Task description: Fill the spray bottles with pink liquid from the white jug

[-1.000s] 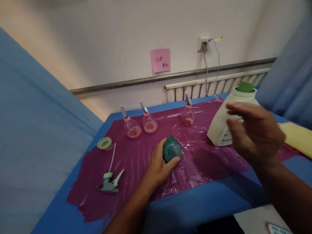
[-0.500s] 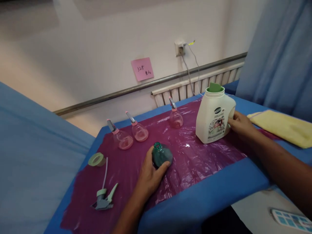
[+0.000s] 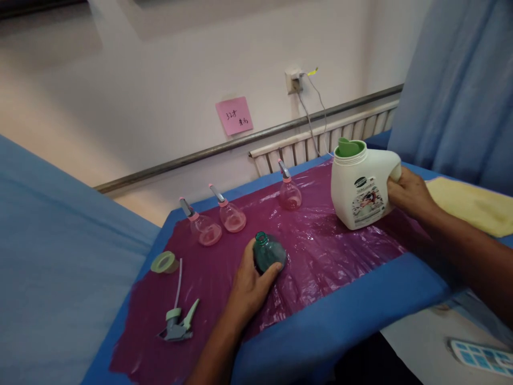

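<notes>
The left hand [image 3: 250, 286] grips a green bottle [image 3: 268, 254] standing on purple plastic sheet [image 3: 320, 251]. The right hand [image 3: 409, 193] holds a white jug [image 3: 360, 184] by its handle, tilted.

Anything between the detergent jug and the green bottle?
Nothing visible. Only bare purple sheet lies between the detergent jug in the right hand and the green bottle in the left hand. The nearest pink spray bottle stands farther back.

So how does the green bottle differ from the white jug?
The green bottle is small; the white jug is much bigger. The green bottle is see-through; the white jug is opaque, with a label. The left hand grips the bottle's body, the right hand the jug's handle. Both are uncapped.
</notes>
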A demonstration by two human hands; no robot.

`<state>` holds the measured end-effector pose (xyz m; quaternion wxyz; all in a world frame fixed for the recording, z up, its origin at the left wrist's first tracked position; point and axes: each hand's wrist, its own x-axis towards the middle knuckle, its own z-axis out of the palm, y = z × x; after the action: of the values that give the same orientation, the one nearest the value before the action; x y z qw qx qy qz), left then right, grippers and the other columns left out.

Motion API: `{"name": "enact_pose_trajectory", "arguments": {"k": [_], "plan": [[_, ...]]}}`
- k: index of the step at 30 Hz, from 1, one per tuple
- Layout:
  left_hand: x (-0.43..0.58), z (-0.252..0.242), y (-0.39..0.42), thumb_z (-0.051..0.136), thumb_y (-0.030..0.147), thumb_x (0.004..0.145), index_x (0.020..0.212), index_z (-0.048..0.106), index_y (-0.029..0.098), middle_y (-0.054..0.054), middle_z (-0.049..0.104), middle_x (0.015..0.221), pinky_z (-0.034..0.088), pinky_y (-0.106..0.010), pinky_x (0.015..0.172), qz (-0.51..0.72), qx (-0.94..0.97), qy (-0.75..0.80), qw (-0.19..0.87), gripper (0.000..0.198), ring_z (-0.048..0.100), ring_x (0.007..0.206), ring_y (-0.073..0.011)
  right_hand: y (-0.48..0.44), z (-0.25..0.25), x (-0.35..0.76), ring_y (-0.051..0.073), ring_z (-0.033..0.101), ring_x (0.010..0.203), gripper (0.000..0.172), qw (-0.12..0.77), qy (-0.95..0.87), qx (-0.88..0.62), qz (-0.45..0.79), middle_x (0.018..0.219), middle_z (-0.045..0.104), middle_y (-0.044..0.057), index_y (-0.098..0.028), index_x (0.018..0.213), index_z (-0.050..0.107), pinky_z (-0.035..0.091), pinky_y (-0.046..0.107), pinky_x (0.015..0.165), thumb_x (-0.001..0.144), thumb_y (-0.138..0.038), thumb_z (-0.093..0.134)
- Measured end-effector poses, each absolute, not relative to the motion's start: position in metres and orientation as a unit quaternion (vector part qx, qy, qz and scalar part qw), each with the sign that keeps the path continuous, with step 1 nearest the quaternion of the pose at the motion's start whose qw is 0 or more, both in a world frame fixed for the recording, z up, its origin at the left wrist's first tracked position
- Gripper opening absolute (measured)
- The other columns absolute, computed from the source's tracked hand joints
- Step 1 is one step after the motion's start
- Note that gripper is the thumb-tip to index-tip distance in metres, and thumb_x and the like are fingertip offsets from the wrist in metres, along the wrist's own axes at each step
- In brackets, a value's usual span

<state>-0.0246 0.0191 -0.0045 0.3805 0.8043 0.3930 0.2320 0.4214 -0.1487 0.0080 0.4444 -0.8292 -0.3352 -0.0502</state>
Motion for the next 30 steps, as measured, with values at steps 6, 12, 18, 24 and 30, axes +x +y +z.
{"name": "enact_pose_trajectory", "arguments": {"k": [6,12,18,24,30], "plan": [[-0.025,-0.007,0.019,0.084,0.055,0.099,0.173,0.044,0.03,-0.014,0.062,0.172,0.048,-0.061,0.132,0.236,0.804,0.382,0.389,0.087,0.063,0.155,-0.0389,-0.146,0.05,0.417,0.032,0.069,0.1,0.034,0.418,-0.332,-0.843,-0.059,0.104,0.078,0.012,-0.025,0.099,0.068,0.048,0.041,0.082,0.093,-0.058,0.06],[-0.024,-0.006,0.018,0.086,0.053,0.097,0.172,0.046,0.027,-0.016,0.064,0.169,0.049,-0.062,0.132,0.245,0.798,0.387,0.393,0.089,0.065,0.153,-0.0395,-0.127,0.082,0.387,0.027,0.062,0.085,0.025,0.34,-0.417,-0.838,-0.092,0.095,0.076,0.013,-0.026,0.095,0.061,0.037,0.038,0.074,0.099,-0.05,0.06],[-0.023,-0.005,0.017,0.086,0.051,0.097,0.172,0.046,0.027,-0.016,0.063,0.17,0.048,-0.061,0.133,0.25,0.79,0.384,0.407,0.089,0.063,0.156,-0.0394,-0.099,0.087,0.371,0.028,0.063,0.082,0.028,0.258,-0.501,-0.819,-0.103,0.099,0.079,0.014,-0.023,0.104,0.07,0.032,0.037,0.071,0.103,-0.047,0.057],[-0.023,-0.004,0.014,0.084,0.049,0.098,0.173,0.044,0.028,-0.014,0.06,0.174,0.047,-0.058,0.135,0.25,0.792,0.375,0.411,0.087,0.062,0.158,-0.0368,-0.084,0.075,0.378,0.03,0.068,0.087,0.034,0.235,-0.554,-0.79,-0.111,0.103,0.081,0.01,-0.025,0.12,0.078,0.035,0.036,0.072,0.101,-0.045,0.059],[-0.022,0.0,0.013,0.085,0.046,0.097,0.173,0.044,0.028,-0.014,0.064,0.169,0.049,-0.057,0.133,0.243,0.786,0.368,0.433,0.088,0.065,0.154,-0.0359,-0.081,0.076,0.378,0.029,0.067,0.084,0.026,0.19,-0.554,-0.803,-0.11,0.1,0.081,0.011,-0.025,0.113,0.079,0.032,0.036,0.072,0.101,-0.041,0.062]]}}
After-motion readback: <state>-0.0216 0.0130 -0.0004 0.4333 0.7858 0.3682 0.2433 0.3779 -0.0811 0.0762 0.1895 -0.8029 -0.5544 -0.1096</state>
